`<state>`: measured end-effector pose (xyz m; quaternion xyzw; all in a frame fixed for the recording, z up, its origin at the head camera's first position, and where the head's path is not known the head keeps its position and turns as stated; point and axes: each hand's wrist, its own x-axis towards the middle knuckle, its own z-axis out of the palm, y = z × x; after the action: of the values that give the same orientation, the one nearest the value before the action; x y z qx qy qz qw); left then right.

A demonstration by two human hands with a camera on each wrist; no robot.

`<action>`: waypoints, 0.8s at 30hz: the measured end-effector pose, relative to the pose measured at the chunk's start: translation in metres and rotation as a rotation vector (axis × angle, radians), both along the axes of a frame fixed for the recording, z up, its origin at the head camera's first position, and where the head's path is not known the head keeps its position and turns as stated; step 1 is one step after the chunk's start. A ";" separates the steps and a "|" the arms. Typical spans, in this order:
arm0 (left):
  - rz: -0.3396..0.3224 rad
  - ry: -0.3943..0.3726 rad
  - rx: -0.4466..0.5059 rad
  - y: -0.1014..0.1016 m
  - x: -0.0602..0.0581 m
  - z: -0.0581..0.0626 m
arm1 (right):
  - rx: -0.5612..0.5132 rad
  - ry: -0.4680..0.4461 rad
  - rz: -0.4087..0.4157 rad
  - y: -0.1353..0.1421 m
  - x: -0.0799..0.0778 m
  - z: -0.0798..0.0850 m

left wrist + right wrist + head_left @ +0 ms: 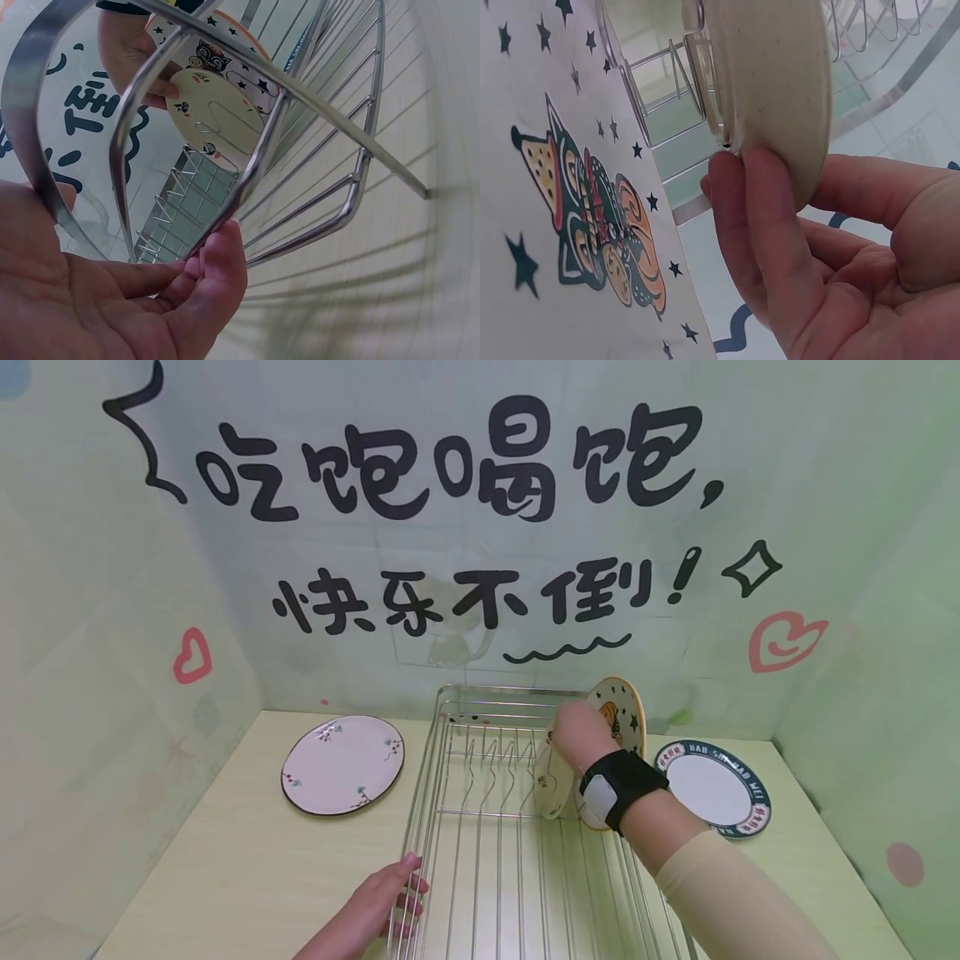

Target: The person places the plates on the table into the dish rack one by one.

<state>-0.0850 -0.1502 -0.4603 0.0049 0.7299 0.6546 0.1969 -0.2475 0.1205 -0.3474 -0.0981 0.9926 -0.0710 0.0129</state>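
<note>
A wire dish rack [480,812] stands on the table, with wavy dividers toward its back. My right hand [583,735] pinches the upper edge of a small cream plate [551,789], which stands on edge among the dividers. Thumb and fingers lie on opposite faces of it in the right wrist view. Just to its right, a larger white plate [525,322] with dark stars and a cartoon animal stands upright in the rack. My left hand [375,897] grips the rack's left side near the front, its fingers around the metal bars.
Left of the rack lies a pinkish-white plate [343,766] with small floral sprigs and a dark rim. A white plate [712,787] with a dark blue lettered border lies to the right. Printed fabric walls [480,543] with large black characters enclose the table [225,860].
</note>
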 end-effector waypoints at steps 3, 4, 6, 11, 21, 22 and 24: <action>-0.005 0.000 -0.003 0.000 0.000 0.001 | 0.035 -0.002 -0.004 -0.002 0.003 0.000; -0.007 0.001 -0.005 0.000 0.000 0.001 | 0.043 0.002 -0.003 -0.003 0.004 0.000; -0.009 0.002 -0.009 0.001 0.000 0.001 | 0.051 0.009 -0.004 -0.004 0.005 0.000; -0.017 0.004 -0.010 0.002 0.000 0.001 | 0.074 0.013 0.001 -0.004 0.007 0.001; -0.016 0.001 -0.013 0.001 0.000 0.000 | 0.157 0.033 -0.047 -0.015 0.023 0.013; -0.019 0.000 -0.017 0.001 0.000 0.000 | 0.152 0.047 -0.033 -0.016 0.028 0.014; -0.022 -0.003 -0.020 0.001 0.000 0.000 | 0.152 0.087 0.023 -0.018 0.039 0.016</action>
<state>-0.0855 -0.1490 -0.4598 0.0101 0.7358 0.6452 0.2053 -0.2084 0.1024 -0.3316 -0.1114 0.9935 0.0088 -0.0219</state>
